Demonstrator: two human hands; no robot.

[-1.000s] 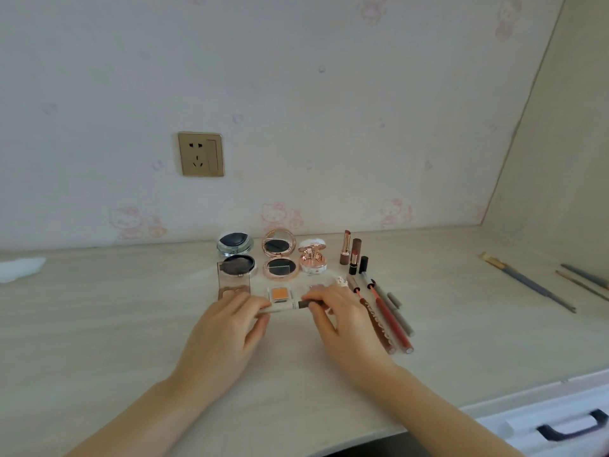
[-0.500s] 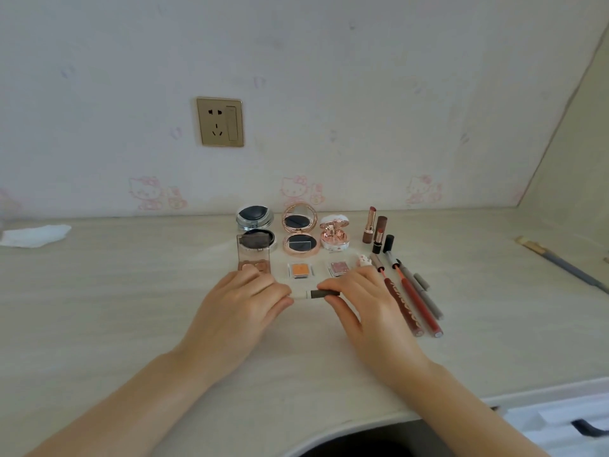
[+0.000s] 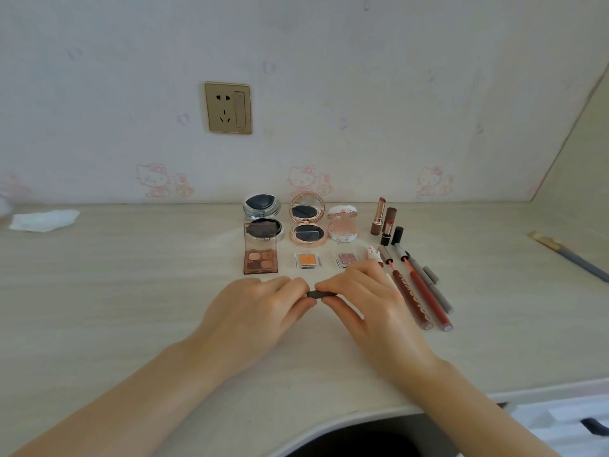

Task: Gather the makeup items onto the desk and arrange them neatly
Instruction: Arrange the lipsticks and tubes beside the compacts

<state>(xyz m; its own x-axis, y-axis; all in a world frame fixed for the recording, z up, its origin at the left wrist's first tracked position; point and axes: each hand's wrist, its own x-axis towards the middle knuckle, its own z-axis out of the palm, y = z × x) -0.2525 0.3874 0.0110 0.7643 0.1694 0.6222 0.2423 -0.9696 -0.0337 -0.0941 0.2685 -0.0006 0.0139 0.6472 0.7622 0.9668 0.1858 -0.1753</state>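
left hand (image 3: 253,311): we see fingers curled, pinching the left end of the dark stick (image 3: 321,294)
right hand (image 3: 369,301): curled, pinching the stick's right end
dark stick: level, just above the worktop (image 3: 115,291), between both hands
palette (image 3: 260,255): open, behind left hand
compacts: we count three in the back row, e.g. rose-gold one (image 3: 307,220)
pencils (image 3: 425,291): laid side by side, just right of right hand
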